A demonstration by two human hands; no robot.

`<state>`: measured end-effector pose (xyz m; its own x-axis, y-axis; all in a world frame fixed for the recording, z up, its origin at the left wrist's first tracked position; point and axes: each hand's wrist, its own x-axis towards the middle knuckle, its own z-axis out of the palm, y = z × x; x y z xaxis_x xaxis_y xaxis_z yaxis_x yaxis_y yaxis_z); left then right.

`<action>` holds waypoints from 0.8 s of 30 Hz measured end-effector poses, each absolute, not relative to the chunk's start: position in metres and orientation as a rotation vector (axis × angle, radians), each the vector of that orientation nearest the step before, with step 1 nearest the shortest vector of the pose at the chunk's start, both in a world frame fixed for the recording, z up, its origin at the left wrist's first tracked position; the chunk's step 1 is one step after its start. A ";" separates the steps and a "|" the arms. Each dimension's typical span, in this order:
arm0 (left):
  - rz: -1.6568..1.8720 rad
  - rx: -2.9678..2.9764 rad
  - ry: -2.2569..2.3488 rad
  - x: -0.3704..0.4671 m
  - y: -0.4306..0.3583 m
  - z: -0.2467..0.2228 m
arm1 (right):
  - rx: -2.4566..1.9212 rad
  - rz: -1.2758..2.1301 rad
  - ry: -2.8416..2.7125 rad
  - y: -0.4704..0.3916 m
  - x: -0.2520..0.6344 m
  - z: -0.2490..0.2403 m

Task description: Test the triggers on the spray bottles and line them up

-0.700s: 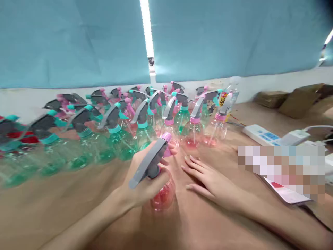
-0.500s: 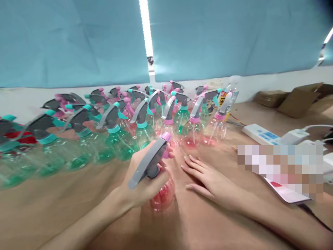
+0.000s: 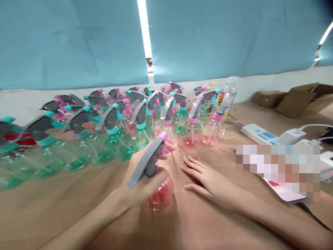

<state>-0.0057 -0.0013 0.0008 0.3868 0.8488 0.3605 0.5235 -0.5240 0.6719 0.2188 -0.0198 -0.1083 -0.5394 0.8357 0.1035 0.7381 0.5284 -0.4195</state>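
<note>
My left hand [image 3: 140, 173] is wrapped around the neck of a pink spray bottle [image 3: 160, 196], which stands on the brown table covering [image 3: 104, 208]. Its grey and pink trigger head shows above my fingers, with the nozzle pointing away from me. The neck is mostly hidden by my hand. To the right of it, my right hand [image 3: 208, 178] lies flat with fingers stretched out, holding nothing. Just beyond both hands stand pink spray bottles [image 3: 192, 135], and green spray bottles [image 3: 122, 144] run along the left.
Several more spray bottles crowd the back by the wall. A clear labelled bottle [image 3: 229, 92] stands behind them. At right are a power strip [image 3: 257, 133] with plugged-in chargers, a partly blurred phone-like device [image 3: 288, 192] with a cable, and cardboard boxes [image 3: 299, 100].
The view has shifted very slightly. My index finger on the held bottle's trigger looks a little more extended; my right hand stays where it was.
</note>
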 end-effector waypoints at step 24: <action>0.981 2.072 1.190 -0.002 -0.005 0.001 | -1.300 0.475 -2.460 -0.020 0.219 -0.110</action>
